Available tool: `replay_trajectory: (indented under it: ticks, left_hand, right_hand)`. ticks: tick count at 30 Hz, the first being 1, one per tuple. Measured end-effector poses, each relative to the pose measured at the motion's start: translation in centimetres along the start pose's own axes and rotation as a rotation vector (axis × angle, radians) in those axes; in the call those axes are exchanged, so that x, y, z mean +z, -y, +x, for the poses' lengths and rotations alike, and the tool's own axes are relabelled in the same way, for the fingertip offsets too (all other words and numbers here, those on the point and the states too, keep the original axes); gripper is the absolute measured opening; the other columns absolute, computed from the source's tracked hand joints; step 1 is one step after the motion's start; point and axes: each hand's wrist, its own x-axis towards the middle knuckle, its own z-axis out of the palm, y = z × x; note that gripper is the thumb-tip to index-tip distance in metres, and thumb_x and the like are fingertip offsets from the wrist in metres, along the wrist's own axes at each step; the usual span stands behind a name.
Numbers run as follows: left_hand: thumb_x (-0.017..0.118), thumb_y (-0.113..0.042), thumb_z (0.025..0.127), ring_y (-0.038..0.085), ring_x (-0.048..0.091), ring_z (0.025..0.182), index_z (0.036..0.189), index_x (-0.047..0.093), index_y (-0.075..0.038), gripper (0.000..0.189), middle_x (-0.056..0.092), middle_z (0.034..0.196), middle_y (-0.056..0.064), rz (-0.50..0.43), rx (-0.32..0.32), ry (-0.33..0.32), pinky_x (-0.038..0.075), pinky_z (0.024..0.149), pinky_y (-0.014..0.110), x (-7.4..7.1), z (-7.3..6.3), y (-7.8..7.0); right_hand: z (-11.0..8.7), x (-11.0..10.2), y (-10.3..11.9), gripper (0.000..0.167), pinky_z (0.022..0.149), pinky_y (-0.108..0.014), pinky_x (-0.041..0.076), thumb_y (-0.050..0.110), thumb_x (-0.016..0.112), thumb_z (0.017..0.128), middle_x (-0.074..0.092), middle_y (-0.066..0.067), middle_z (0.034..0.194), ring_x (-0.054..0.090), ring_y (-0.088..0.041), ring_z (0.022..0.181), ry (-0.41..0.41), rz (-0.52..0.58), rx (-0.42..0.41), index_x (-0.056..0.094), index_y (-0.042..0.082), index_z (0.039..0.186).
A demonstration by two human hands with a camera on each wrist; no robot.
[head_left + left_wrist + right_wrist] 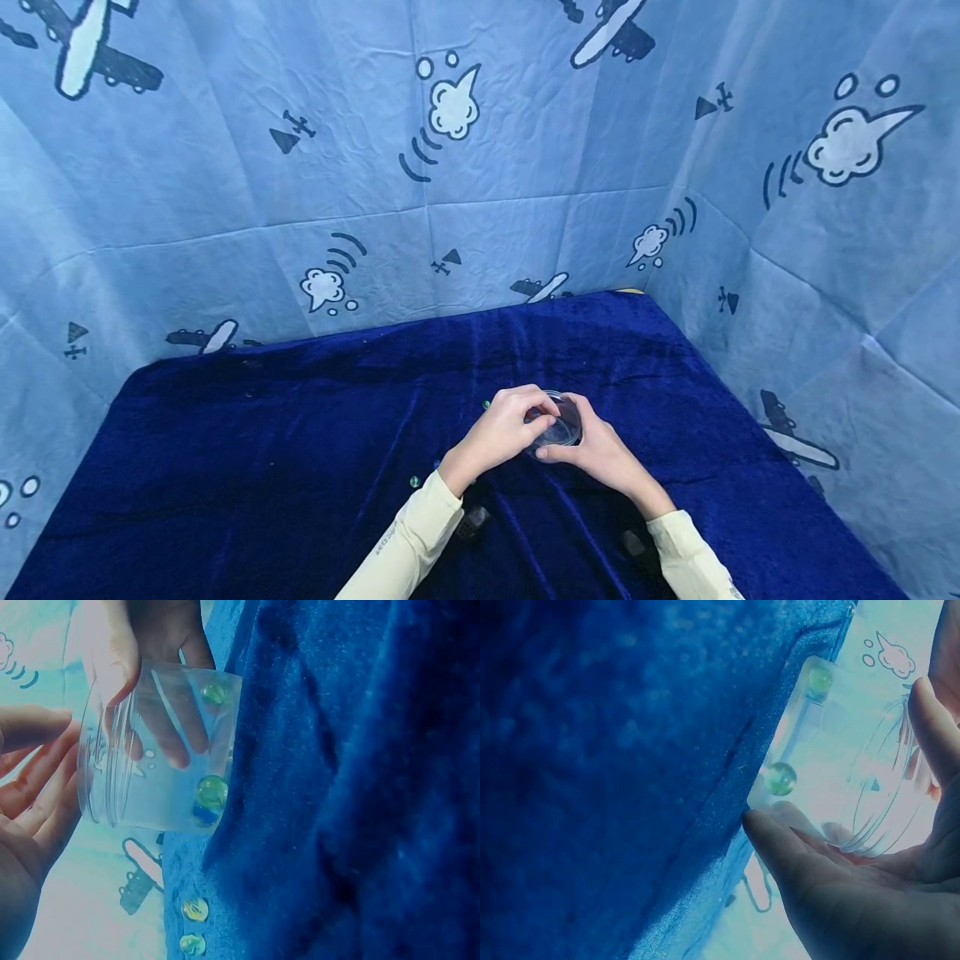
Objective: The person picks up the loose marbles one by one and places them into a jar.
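Observation:
A clear jar (pixel 562 432) with a ridged neck is held by my right hand (pixel 603 450), thumb on one side and fingers round the other. Its base sits close over the blue cloth. Inside, near the bottom, are a green marble (pixel 211 790), a blue marble (pixel 202 815) and another green marble (pixel 215 693). My left hand (pixel 506 423) is at the jar's mouth, fingers fairly straight and thumb near the index fingertip. Between those fingertips no marble shows. From the right wrist, a green marble (pixel 781 779) shows through the wall.
Dark blue velvet cloth (pixel 300 450) covers the table. Loose marbles lie left of the jar: a green one (pixel 486 405) beyond the left wrist, another (pixel 414 482) beside the left sleeve. Light blue curtains (pixel 360 167) printed with planes stand behind and at the right.

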Motion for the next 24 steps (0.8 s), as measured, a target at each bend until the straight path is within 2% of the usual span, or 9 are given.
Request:
replay_trajectory:
  ticks: [6, 14, 24]
  left_hand:
    - [0.068, -0.001, 0.095, 0.011, 0.066, 0.090, 0.100, 0.075, -0.001, 0.008, 0.071, 0.100, 0.004, -0.002, 0.009, -0.033, 0.054, 0.080, 0.020, -0.4, -0.5, 0.3]
    - [0.071, 0.000, 0.093, 0.014, 0.066, 0.088, 0.097, 0.076, -0.004, 0.007, 0.071, 0.095, 0.001, 0.023, 0.001, -0.109, 0.056, 0.076, 0.027, -2.4, -2.3, 1.5]
    - [0.072, -0.002, 0.092, 0.018, 0.068, 0.090, 0.097, 0.075, -0.001, 0.006, 0.073, 0.098, 0.004, 0.032, -0.092, -0.068, 0.056, 0.077, 0.028, -3.9, -4.7, 2.8]
  right_hand:
    - [0.0, 0.0, -0.1, 0.095, 0.104, -0.054, 0.046, 0.033, 0.088, 0.083, 0.051, -0.030, 0.146, 0.056, -0.040, 0.128, 0.002, 0.001, 0.003, 0.033, -0.003, 0.152]
    - [-0.1, -0.2, 0.3, 0.090, 0.104, -0.055, 0.045, 0.029, 0.089, 0.082, 0.055, -0.029, 0.142, 0.057, -0.041, 0.127, -0.020, 0.000, -0.012, 0.037, -0.003, 0.149]
    - [0.0, 0.1, 0.0, 0.090, 0.105, -0.056, 0.044, 0.031, 0.089, 0.081, 0.056, -0.030, 0.141, 0.056, -0.043, 0.129, -0.037, -0.011, -0.021, 0.039, -0.002, 0.148]
